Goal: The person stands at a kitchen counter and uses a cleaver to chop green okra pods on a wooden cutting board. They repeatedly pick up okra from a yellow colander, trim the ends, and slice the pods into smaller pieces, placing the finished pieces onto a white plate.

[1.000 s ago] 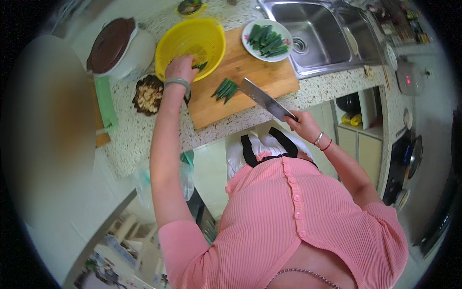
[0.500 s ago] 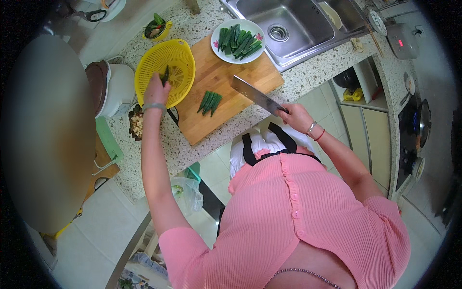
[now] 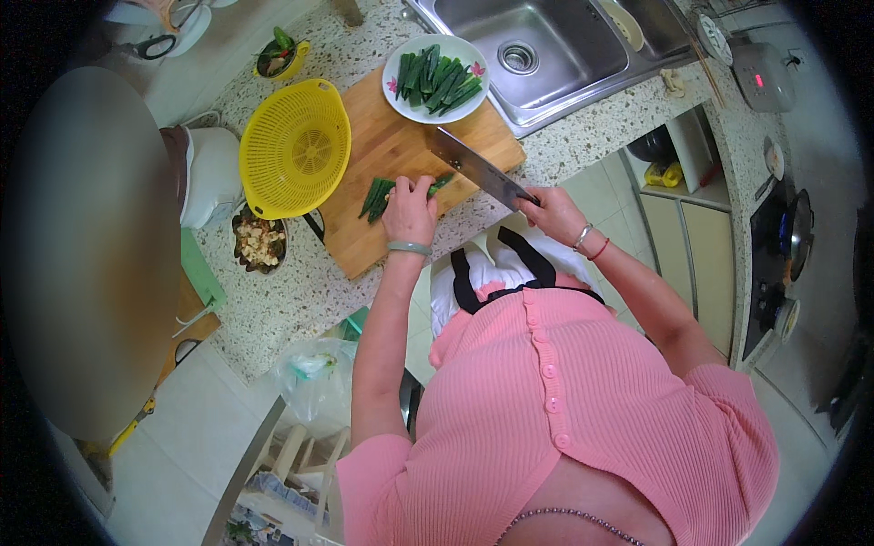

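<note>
My left hand (image 3: 411,214) is closed around a green okra pod (image 3: 442,185) on the wooden cutting board (image 3: 357,238); the pod's pointed end sticks out to the right. Beside those fingers lie several cut okra pieces (image 3: 374,197). A cleaver (image 3: 478,168) is gripped by its handle in my right hand (image 3: 555,218), its blade reaching over the board's right part, apart from the pod. At the board's far end sits a white plate (image 3: 393,68) holding a heap of cut okra. Left of the board stands a yellow colander (image 3: 269,150), with no okra visible inside.
Behind the board is a steel sink (image 3: 583,64). A dark bowl of chopped pale food (image 3: 259,244) and a small yellow bowl (image 3: 296,65) with green peppers stand on the counter (image 3: 246,328). Along the right lies a stove with a pan (image 3: 801,235).
My left hand has come out of the colander with an okra pod and moved right and nearer, down onto the board by the cut pieces. The cleaver stays over the board.
</note>
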A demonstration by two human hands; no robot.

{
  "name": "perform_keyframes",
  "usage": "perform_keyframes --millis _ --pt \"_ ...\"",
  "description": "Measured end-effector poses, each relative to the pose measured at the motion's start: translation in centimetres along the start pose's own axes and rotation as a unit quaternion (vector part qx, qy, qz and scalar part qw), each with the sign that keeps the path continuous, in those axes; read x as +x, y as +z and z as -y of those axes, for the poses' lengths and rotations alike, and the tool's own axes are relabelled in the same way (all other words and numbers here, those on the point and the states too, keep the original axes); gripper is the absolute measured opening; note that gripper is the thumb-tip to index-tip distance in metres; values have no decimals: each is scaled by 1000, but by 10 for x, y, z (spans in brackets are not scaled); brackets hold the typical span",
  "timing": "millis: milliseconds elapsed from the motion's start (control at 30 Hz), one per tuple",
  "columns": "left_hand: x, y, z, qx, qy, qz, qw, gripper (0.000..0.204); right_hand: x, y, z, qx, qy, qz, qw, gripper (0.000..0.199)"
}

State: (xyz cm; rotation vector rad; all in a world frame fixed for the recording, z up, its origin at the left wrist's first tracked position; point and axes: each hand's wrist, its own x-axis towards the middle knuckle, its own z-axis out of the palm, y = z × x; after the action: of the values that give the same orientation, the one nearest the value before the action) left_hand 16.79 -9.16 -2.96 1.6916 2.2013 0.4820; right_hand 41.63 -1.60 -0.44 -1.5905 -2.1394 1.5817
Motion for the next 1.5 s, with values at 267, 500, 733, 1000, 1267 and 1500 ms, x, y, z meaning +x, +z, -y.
perform_keyframes --millis 267,500,733,1000,1267,1500 --pt "35 5 5 19 95 -61 993 29 -5 -9 -6 -42 -16 2 999 29" --pt "23 19 7 -62 15 -129 990 23 -13 -6 -9 2 -1 10 1000 26" --pt "24 27 0 -40 27 -121 991 21 -9 -16 6 -116 -52 -42 991 21" --pt "21 26 1 -36 26 -111 993 16 -9 -17 14 -142 -76 -27 986 18" --pt "20 23 -1 -37 20 -108 993 15 -13 -7 9 -195 -93 -67 974 18" --pt "24 22 4 -29 38 -97 994 14 -12 1 18 -246 -81 -81 963 19"
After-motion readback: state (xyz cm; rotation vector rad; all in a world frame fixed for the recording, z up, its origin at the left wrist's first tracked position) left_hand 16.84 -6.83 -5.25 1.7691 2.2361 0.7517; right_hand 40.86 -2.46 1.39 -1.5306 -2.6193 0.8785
